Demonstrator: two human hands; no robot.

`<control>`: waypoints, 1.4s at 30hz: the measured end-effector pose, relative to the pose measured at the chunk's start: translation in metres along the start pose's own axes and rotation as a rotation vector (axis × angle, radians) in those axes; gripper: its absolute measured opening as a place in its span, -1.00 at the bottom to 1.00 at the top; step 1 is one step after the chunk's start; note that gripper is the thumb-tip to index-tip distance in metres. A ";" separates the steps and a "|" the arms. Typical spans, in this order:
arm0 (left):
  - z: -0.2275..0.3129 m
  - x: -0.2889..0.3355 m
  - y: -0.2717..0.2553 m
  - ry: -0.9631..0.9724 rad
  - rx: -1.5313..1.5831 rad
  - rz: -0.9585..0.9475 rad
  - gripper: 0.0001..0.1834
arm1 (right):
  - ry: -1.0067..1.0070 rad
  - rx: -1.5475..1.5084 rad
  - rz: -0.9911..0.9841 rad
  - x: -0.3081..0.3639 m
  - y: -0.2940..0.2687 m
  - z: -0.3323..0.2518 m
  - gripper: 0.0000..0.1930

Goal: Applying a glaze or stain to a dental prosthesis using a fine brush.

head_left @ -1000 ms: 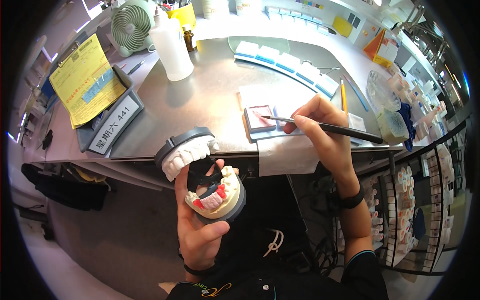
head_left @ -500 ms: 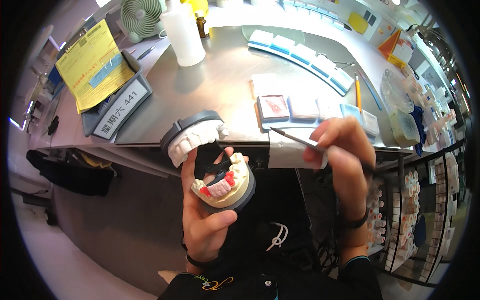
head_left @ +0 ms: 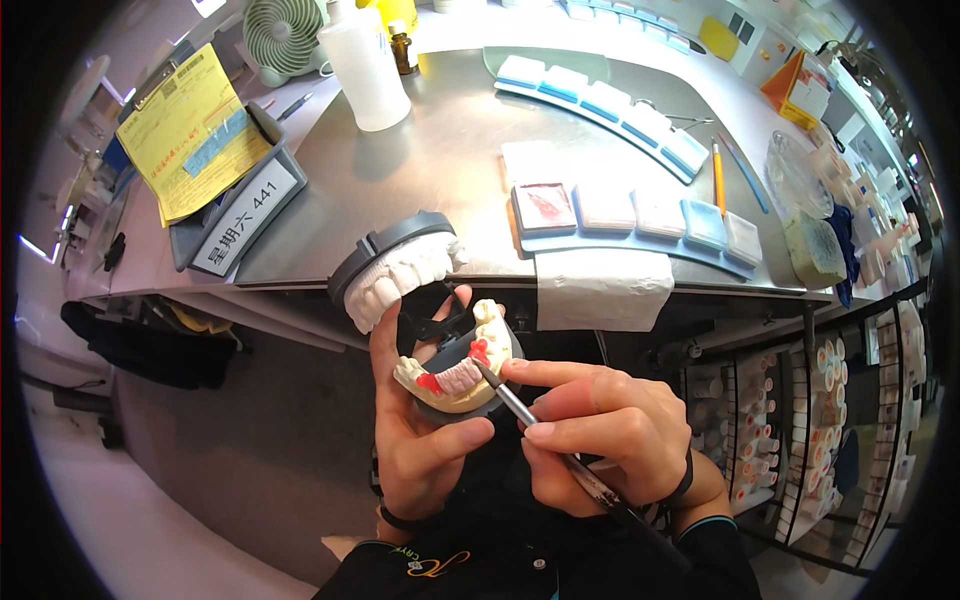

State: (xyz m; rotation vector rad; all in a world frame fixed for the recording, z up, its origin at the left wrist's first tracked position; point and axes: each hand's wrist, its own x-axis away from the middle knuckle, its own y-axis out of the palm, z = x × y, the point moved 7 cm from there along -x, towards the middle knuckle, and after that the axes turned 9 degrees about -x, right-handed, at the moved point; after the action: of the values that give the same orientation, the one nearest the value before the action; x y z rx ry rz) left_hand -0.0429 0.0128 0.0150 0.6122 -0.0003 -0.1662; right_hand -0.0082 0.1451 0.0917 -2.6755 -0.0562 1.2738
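My left hand (head_left: 420, 440) holds a hinged dental model (head_left: 430, 320) in front of the bench edge. Its upper half, white plaster teeth on a grey base (head_left: 392, 268), is swung open. The lower cream arch (head_left: 462, 372) carries red and pink patches. My right hand (head_left: 600, 430) pinches a thin dark brush (head_left: 520, 408) like a pen, and its tip touches the red patch on the lower arch. The brush handle runs down past my wrist.
On the steel bench (head_left: 440, 170) lie a palette of small wells (head_left: 630, 215) with red and pink paste, a white paper towel (head_left: 603, 288), a curved row of blue-and-white trays (head_left: 610, 105), a white bottle (head_left: 365, 60), a fan (head_left: 283, 35) and a grey tray with yellow paper (head_left: 195, 150). Racks of small jars (head_left: 800, 420) stand at right.
My right hand has come from the palette on the bench down to the model, bringing the brush tip onto the lower arch. The left hand tilted the model toward me.
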 end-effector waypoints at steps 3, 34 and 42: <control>0.000 0.000 -0.001 0.021 -0.028 -0.008 0.07 | -0.028 0.026 -0.041 -0.002 0.001 -0.004 -0.82; 0.000 -0.001 0.005 0.033 -0.024 -0.027 0.07 | -0.003 0.009 -0.092 -0.006 -0.007 -0.006 -0.77; 0.002 0.001 0.005 0.029 -0.020 -0.038 0.08 | 0.009 -0.020 -0.084 -0.008 -0.007 -0.005 -0.75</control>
State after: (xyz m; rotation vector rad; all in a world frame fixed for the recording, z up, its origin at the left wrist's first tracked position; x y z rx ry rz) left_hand -0.0415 0.0157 0.0190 0.5947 0.0413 -0.1943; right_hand -0.0095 0.1501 0.1019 -2.6649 -0.1795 1.2425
